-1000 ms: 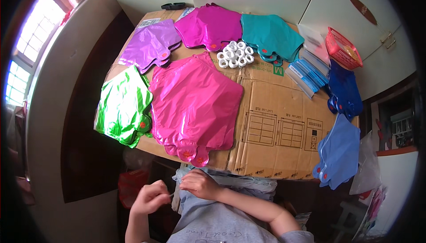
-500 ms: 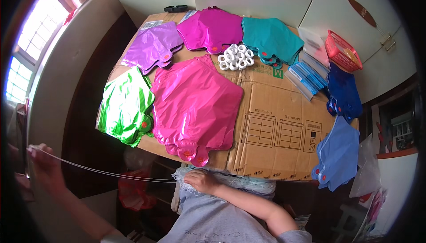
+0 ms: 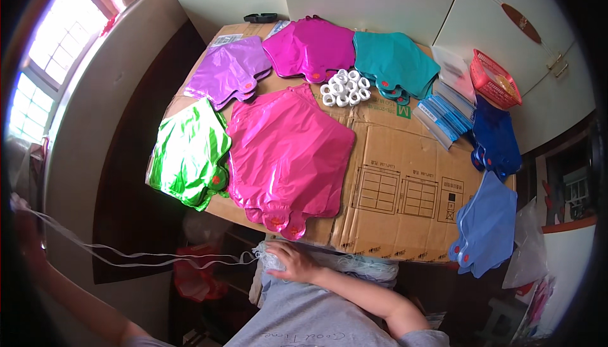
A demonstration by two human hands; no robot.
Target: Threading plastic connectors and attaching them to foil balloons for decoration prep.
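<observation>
Far out at the left edge, my left hand (image 3: 26,220) is closed on the end of a thin white ribbon (image 3: 85,245); it is dim there and partly blurred. Two slack, wavy strands run from it back to my lap. There my right hand (image 3: 288,261) lies over a loose bundle of white ribbon (image 3: 269,258), fingers bent onto it, against my grey shirt below the table's front edge. More pale strands (image 3: 354,263) of the bundle spread to the right of that hand.
Cardboard (image 3: 399,151) covers the table. On it lie flat foil balloons in stacks: pink (image 3: 291,151), green (image 3: 190,151), purple (image 3: 228,71), magenta (image 3: 310,46), teal (image 3: 396,62), dark blue (image 3: 497,138), light blue (image 3: 486,223). Small white rolls (image 3: 345,87), blue packets (image 3: 445,116) and a red basket (image 3: 494,81) are behind.
My left hand has moved farther out to the left. The ribbon strands, taut and close together before, now hang slack and apart. My right hand's fingers have shifted on the bundle.
</observation>
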